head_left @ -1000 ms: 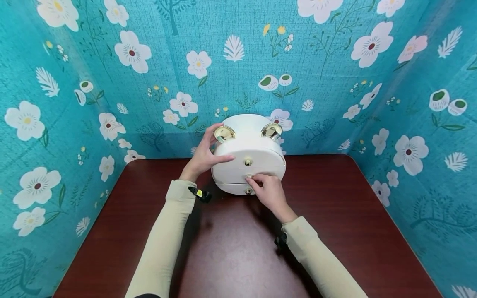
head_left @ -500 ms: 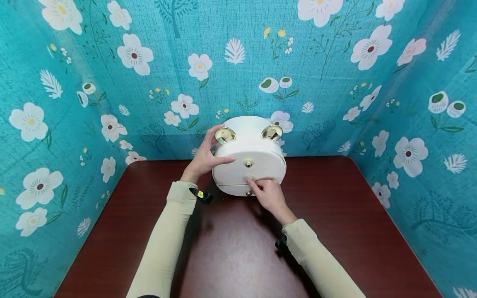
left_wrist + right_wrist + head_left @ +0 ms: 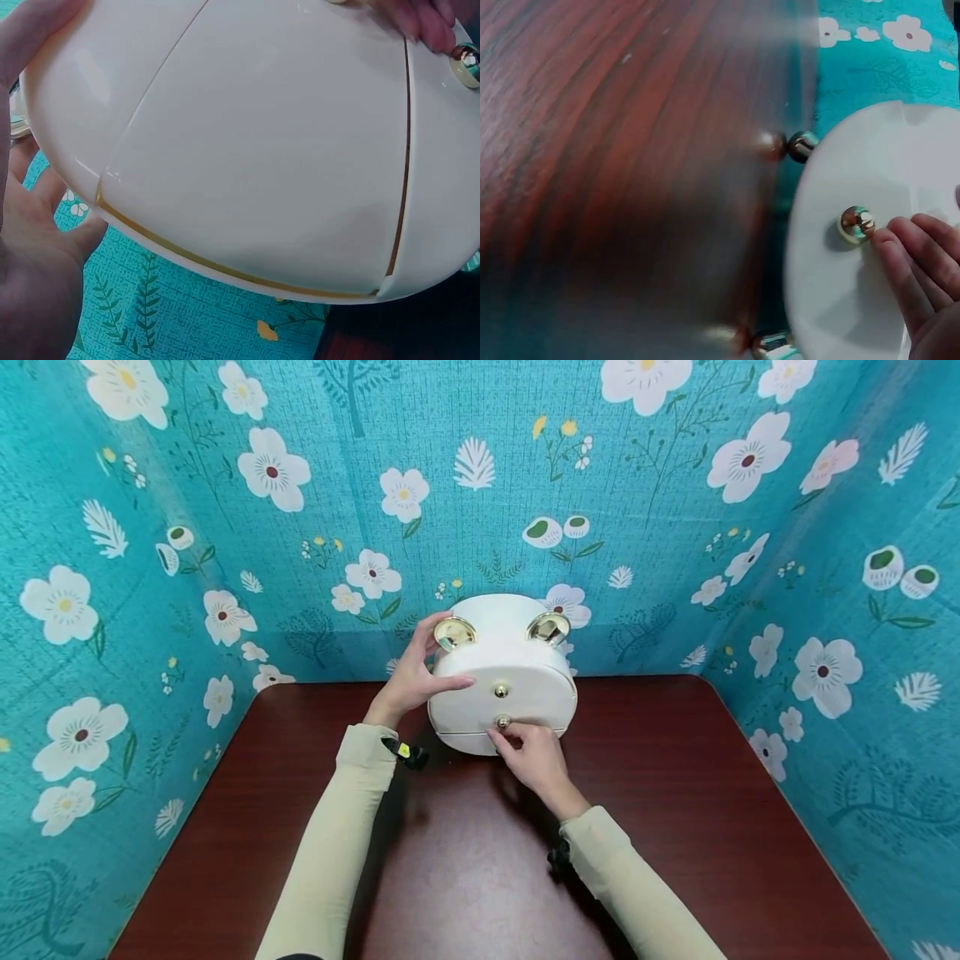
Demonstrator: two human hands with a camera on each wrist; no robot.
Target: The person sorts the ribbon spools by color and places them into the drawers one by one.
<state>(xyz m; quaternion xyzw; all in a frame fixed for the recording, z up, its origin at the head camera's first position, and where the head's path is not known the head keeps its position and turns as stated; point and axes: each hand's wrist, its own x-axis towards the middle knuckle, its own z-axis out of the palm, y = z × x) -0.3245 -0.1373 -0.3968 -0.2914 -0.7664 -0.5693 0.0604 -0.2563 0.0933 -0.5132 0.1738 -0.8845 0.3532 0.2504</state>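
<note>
A white, rounded drawer box (image 3: pixel 495 647), with two gold bell-shaped ears (image 3: pixel 454 632) on top, stands at the back of the table. Gold knobs line its front: a top knob (image 3: pixel 500 691), a middle knob (image 3: pixel 503 722) and a lower knob (image 3: pixel 856 224). My left hand (image 3: pixel 411 681) holds the box's left side, thumb on the front and fingers behind the left ear. In the right wrist view, fingertips of my right hand (image 3: pixel 922 277) are right beside the lower knob, not wrapped round it. In the head view that hand hides this knob.
A dark red-brown table (image 3: pixel 450 877) lies under the box. Teal flowered cloth (image 3: pixel 322 468) hangs behind and on both sides, close to the back of the box. Gold ball feet (image 3: pixel 802 146) show beneath the box in the right wrist view.
My right hand has let go of the middle knob and moved down to the lower knob. The left hand and the box stay as they were; the drawers show no change.
</note>
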